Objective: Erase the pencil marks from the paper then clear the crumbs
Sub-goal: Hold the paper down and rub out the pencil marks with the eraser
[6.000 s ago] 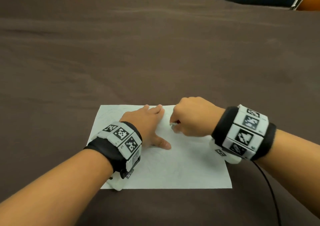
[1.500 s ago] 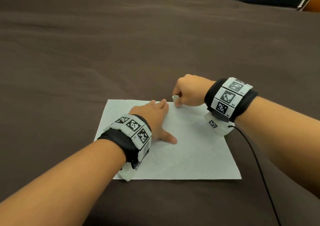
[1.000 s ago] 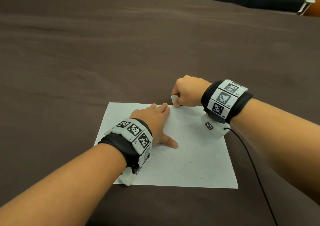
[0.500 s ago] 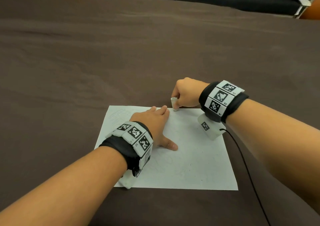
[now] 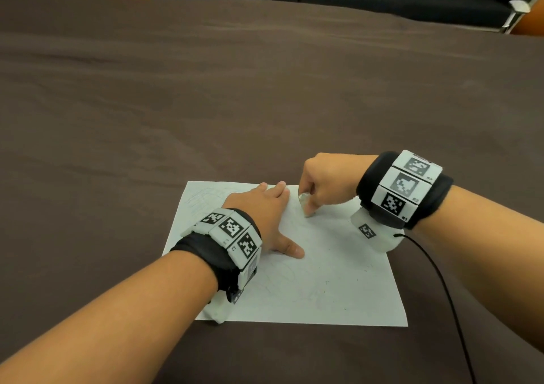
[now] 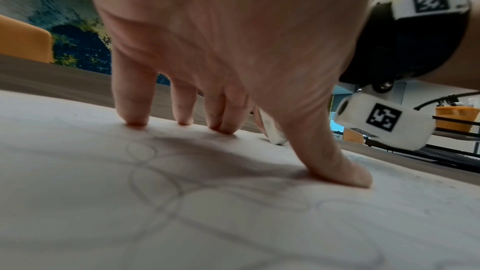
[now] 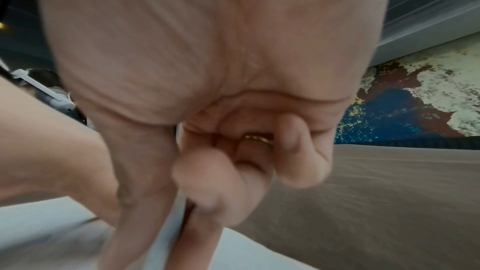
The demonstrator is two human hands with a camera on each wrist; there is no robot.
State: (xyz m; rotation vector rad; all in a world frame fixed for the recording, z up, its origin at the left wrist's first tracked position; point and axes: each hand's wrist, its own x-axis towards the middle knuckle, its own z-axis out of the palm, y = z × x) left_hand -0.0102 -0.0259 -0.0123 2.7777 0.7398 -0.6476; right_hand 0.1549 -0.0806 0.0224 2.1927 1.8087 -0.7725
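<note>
A white sheet of paper (image 5: 323, 280) lies flat on a brown table (image 5: 206, 104), near its front edge. The left hand (image 5: 262, 215) is planted on the sheet's left half, fingers (image 6: 132, 98) straight and slightly spread, tips bearing down on the paper, thumb (image 6: 330, 157) splayed out to the right and flat against it. The right hand (image 5: 329, 183) is curled into a loose fist over the sheet's far edge; thumb and forefinger pinch a small white eraser (image 5: 305, 204), held upright, its lower end touching the paper just right of the left fingertips. In the right wrist view the other fingers fold into the palm, one wearing a gold ring (image 7: 258, 140). Faint looping pencil marks (image 6: 161, 174) run under and in front of the left hand. Small dark crumbs (image 5: 326, 283) speckle the sheet's right half. Both wrists carry black bands with white marker blocks, and a black cable (image 5: 441, 280) trails from the right one.
</note>
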